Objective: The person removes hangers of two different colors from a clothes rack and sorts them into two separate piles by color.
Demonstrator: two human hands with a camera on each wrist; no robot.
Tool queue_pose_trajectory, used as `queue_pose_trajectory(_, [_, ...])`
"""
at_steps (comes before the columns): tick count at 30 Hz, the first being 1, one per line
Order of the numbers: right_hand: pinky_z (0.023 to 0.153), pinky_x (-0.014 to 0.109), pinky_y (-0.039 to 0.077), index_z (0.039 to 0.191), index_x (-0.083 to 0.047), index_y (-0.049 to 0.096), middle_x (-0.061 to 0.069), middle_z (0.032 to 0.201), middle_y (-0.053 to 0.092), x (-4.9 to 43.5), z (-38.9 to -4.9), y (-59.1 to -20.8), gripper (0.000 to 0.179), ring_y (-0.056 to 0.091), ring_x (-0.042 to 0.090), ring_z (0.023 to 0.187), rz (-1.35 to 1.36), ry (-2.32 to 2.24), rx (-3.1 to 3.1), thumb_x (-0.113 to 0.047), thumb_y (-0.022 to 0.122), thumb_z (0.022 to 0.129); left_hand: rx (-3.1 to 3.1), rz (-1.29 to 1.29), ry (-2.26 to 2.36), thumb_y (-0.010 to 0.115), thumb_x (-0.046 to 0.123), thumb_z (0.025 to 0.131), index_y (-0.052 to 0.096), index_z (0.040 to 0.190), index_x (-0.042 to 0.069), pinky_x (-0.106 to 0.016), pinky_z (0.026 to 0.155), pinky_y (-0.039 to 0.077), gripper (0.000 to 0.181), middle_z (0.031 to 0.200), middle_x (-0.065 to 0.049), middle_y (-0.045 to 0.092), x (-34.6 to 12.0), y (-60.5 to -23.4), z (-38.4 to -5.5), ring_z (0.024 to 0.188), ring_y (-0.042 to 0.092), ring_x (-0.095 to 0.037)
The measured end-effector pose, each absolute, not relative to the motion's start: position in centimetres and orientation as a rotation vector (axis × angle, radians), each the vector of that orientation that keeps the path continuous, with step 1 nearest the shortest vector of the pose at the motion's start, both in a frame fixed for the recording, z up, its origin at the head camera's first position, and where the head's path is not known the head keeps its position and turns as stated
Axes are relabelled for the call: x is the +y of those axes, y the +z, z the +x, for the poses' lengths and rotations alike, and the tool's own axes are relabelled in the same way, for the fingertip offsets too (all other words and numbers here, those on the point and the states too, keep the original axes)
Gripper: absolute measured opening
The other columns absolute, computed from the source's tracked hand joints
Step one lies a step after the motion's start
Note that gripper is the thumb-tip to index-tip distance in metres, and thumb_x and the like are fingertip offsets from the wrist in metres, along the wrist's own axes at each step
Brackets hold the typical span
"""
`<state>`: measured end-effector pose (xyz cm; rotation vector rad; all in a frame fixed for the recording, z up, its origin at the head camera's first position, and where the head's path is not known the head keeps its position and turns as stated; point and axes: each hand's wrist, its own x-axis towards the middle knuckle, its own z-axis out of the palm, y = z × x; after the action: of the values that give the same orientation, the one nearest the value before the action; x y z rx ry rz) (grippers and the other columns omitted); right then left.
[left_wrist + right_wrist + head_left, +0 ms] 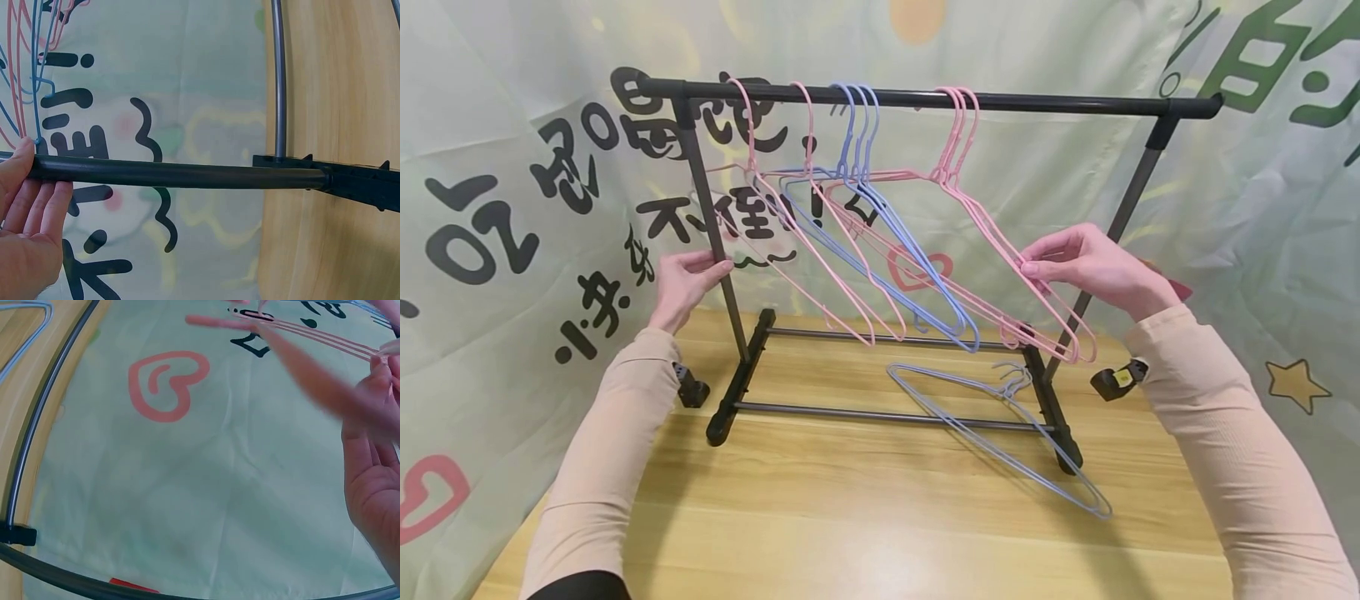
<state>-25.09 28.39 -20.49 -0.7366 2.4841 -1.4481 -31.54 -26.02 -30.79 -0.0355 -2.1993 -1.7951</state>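
Note:
My left hand (685,283) holds the left upright post (703,196) of a black garment rack, thumb on one side and fingers on the other. On the right, my right hand (1093,262) pinches the sloping arm of the right-hand group of pink wire hangers (958,133), whose hooks sit on the top bar (1060,103). Blue hangers (852,129) hang near the middle of that bar. Further left hang two pink hangers (749,125), spaced apart. In the right wrist view, the right hand (375,469) is partly cut off, and a blurred pink hanger arm crosses before it.
Grey-blue hangers (1009,388) lie on the wooden tabletop (850,500), across the right end of the rack's base bar (880,414). A printed cloth (497,333) surrounds the table at the back and sides. Something red (134,585) shows low in the right wrist view.

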Motion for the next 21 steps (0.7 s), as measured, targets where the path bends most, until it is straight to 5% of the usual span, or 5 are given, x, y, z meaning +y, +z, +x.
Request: queue_pose_trajectory(21, [0.062,0.026,0.055,0.1,-0.02,0.079,-0.006,0.069,0.066,28.88,-24.54,-19.69,0.016,0.057,0.011,0.061,-0.586,-1.439,2.661,-0.01,0.067,0.097,-2.223,-0.034,-1.758,0.075,0.011,0.09,0.059,0.132,-0.01,-0.003,0.075,0.055,0.05,0.072,0.03,0.066,-26.1,-30.85,-31.61,0.074,0.066,0.013])
